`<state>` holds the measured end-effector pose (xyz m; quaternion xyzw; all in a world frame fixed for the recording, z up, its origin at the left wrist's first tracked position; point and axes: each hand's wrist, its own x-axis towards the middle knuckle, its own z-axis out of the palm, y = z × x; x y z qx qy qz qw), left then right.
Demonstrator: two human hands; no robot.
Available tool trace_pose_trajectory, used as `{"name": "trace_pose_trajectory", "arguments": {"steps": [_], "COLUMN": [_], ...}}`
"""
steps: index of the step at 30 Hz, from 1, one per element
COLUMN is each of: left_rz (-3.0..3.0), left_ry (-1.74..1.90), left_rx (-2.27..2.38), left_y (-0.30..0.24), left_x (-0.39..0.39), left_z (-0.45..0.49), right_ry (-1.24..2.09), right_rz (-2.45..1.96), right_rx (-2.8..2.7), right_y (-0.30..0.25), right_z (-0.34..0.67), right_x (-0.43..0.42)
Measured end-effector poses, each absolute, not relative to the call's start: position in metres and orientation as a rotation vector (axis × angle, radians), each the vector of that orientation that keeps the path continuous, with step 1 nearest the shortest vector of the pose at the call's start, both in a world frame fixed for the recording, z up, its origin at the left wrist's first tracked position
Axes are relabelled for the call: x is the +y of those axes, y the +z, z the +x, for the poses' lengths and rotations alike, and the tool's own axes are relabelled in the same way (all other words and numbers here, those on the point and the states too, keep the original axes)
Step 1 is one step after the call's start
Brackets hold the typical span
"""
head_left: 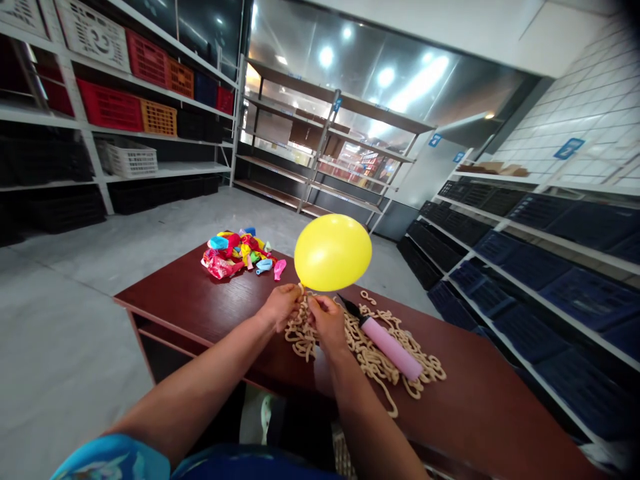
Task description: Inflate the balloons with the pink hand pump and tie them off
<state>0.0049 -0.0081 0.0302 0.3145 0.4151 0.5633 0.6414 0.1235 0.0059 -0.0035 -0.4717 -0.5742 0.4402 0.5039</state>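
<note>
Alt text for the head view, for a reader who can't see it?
A person's left hand pinches the neck of an inflated yellow balloon, the right hand close beside it, above a dark red table. On the table lie limp coloured balloons in a heap and a tangle of beige rope with a pink pump on it.

yellow balloon (333, 252), inflated, glossy, tilted, held by fingers (291, 292)

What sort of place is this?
Probably a storeroom: plastic crates sit on the left-hand shelves, dark bins line the right side, and a tall rack stands at the back.
</note>
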Motion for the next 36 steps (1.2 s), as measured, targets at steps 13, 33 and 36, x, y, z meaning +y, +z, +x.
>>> {"name": "trace_pose_trajectory", "arguments": {"steps": [13,33,36], "left_rz": [1.488,1.485,1.320], "left_ry": [1.401,1.455,1.491], "left_rx": [1.666,1.617,1.428], "left_y": [0.004,0.001,-0.002], "left_x": [0.003,-0.009,-0.007], "left_z": [0.006,0.025,0.029], "right_ry": [0.331,0.997,0.849], "right_rz": [-0.931,-1.194,-1.242], "right_rx": [-2.110,-1.488,-1.528], "right_y": [0.044,0.023,0.020], "right_z": [0.140,0.131,0.129], "right_x": [-0.002,0.005,0.005]}}
